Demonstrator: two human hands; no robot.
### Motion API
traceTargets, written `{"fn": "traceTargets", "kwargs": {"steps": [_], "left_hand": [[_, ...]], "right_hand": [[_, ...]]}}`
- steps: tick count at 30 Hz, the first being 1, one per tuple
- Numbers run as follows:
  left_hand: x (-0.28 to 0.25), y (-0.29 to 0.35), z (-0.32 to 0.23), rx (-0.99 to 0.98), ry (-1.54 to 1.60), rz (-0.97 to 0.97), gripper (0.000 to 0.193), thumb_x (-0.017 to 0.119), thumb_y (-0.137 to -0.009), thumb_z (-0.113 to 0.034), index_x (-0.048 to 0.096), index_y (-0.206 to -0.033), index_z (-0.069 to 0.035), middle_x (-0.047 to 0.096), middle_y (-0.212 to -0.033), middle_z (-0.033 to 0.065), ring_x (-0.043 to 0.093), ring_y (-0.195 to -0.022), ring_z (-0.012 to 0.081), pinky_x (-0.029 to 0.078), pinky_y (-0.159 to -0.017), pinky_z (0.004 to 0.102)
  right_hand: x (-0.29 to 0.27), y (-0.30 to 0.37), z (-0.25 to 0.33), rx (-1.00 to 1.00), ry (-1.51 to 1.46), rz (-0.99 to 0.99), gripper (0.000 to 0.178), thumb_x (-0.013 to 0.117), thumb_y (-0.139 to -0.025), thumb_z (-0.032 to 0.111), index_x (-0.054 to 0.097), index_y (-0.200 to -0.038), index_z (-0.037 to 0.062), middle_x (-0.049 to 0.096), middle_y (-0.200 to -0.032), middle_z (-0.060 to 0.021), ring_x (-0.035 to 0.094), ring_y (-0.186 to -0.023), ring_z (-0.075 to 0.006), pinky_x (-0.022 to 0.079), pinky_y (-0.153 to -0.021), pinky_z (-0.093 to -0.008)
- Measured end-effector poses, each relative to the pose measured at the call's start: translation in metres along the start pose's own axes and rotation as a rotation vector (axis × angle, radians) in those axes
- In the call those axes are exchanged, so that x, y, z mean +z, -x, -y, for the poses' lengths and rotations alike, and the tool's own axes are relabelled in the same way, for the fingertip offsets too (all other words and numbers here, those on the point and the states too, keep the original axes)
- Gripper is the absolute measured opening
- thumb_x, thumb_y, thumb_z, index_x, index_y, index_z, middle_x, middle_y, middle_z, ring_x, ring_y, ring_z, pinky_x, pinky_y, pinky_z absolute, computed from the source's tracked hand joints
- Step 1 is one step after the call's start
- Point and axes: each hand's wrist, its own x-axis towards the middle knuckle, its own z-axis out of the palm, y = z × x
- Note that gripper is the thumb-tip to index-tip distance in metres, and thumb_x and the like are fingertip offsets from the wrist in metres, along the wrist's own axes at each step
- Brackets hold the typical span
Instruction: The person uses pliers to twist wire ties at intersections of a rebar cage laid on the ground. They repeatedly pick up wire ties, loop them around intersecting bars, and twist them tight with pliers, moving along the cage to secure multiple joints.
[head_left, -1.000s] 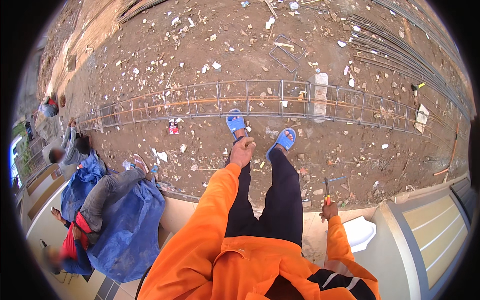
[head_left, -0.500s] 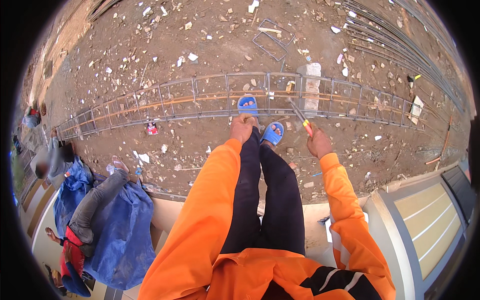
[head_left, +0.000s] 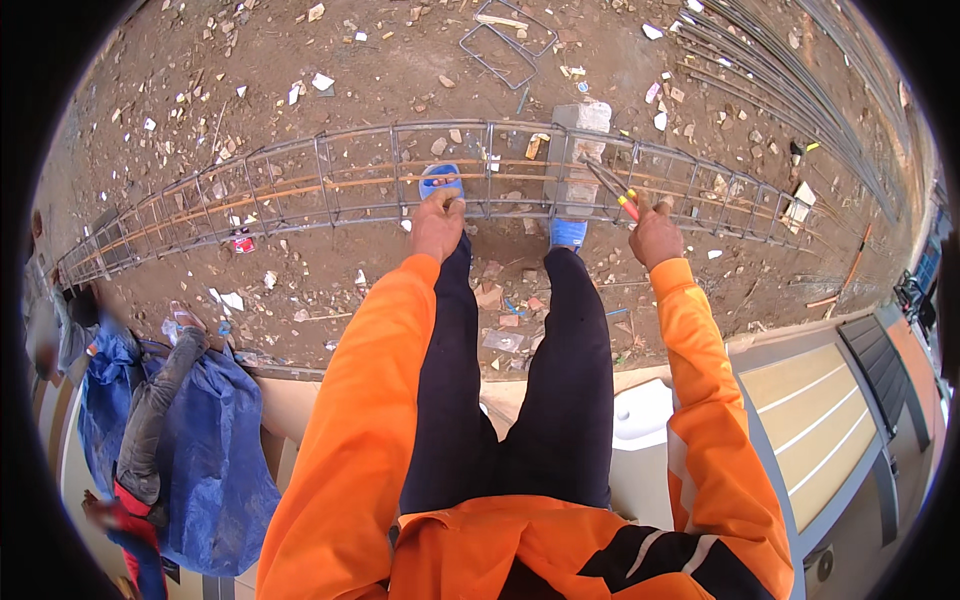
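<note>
A long steel rebar cage (head_left: 400, 212) with wire-like stirrups runs left to right across my feet, over the ground. My right hand (head_left: 657, 238) is closed on pliers (head_left: 628, 205) with red and yellow handles. Their metal end points up and left, over the cage near the concrete block (head_left: 578, 118). My left hand (head_left: 438, 228) is closed at the near side of the cage, its fingertips pinched together in front of my left blue sandal (head_left: 440, 180). Whatever they hold, if anything, is too small to make out. My right sandal (head_left: 568, 233) stands beside the block.
Bent stirrups (head_left: 508, 42) lie on the rubble-strewn soil beyond the cage. Loose steel bars (head_left: 770, 75) are piled at far right. At left, a person (head_left: 150, 430) sits on a blue tarp (head_left: 215, 460). A framed panel (head_left: 815, 420) stands at near right.
I have stepped, with my right foot now by the block. My view has shifted to the right. Both hands have come nearer the cage, and the pliers now reach over it.
</note>
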Motion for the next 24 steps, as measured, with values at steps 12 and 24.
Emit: {"fn": "traceTargets", "kwargs": {"steps": [12,24], "left_hand": [[0.203,-0.059,-0.110,-0.026,-0.125,-0.431,0.040,0.066,-0.086,-0.034,0.066,-0.116,-0.008,0.066,-0.111,0.0190,0.058,-0.110,0.0364,0.040,-0.099,0.0453],[0.216,-0.071,-0.102,-0.043,0.424,-0.281,0.031,0.056,-0.091,-0.021,0.068,-0.116,-0.008,0.068,-0.106,0.0188,0.063,-0.098,0.0389,0.048,-0.087,0.0438]], "right_hand": [[-0.093,-0.124,0.030,-0.456,0.587,0.019,0.040,0.053,-0.093,0.018,0.050,-0.126,-0.0048,0.054,-0.125,-0.0228,0.063,-0.110,-0.0386,0.053,-0.088,-0.0516],[-0.128,-0.119,0.091,-0.383,0.931,0.169,0.032,0.060,-0.092,0.024,0.067,-0.121,0.0138,0.052,-0.138,-0.0118,0.057,-0.121,-0.0345,0.050,-0.090,-0.0602]]}}
